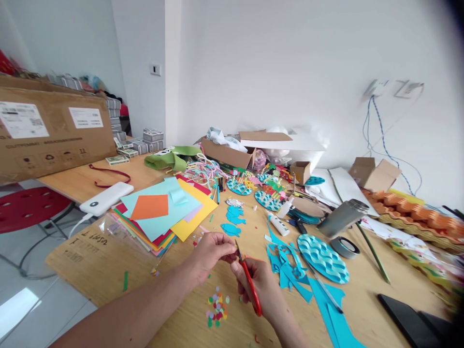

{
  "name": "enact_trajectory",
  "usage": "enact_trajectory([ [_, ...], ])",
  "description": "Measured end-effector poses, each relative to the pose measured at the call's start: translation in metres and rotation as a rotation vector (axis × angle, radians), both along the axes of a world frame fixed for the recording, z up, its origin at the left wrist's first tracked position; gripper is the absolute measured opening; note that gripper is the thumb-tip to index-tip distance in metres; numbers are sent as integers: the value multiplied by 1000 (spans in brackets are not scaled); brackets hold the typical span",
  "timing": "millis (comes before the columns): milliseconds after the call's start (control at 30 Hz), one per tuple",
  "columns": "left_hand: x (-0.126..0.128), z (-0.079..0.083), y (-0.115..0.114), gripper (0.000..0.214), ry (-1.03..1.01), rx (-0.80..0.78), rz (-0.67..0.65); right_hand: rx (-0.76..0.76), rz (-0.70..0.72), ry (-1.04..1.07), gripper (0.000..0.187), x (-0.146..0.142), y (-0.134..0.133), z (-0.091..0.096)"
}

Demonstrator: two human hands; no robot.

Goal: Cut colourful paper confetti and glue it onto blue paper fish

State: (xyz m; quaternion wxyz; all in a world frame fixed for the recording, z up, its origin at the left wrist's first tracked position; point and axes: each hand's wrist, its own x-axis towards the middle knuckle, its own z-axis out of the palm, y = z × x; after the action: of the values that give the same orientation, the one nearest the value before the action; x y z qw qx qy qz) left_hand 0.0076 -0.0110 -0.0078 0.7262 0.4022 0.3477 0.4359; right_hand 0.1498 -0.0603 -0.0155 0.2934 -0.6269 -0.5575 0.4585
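Observation:
My right hand (259, 285) grips red-handled scissors (249, 280), blades pointing up toward my left hand. My left hand (210, 251) pinches a tiny scrap of paper at the scissor tips; the scrap is too small to make out. Below both hands lies a small heap of coloured paper bits (217, 307) on the wooden table (108, 266). A stack of coloured paper sheets (163, 212) with an orange square on top lies to the left of my hands. Blue paper offcuts (286, 266) lie to the right.
A blue wavy paper disc (322, 257), tape roll (345, 247), metal flask (342, 217) and glue bottle (279, 224) lie right of my hands. A white power bank (107, 198) and large cardboard box (50, 130) are at left. A black tablet (413, 321) lies at lower right.

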Motion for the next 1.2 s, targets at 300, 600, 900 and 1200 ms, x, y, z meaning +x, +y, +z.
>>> enact_trajectory([
  [300,1,2,-2,16,10,-7,-12,4,-3,-21,57,-1,0,-1],
  [600,0,-1,0,17,8,-10,7,10,-14,-10,56,0,0,-3],
  [900,0,1,0,15,12,-12,4,9,-8,3,54,-1,0,0],
  [1200,-1,2,2,17,0,-2,16,1,-7,-10,55,0,0,0],
])
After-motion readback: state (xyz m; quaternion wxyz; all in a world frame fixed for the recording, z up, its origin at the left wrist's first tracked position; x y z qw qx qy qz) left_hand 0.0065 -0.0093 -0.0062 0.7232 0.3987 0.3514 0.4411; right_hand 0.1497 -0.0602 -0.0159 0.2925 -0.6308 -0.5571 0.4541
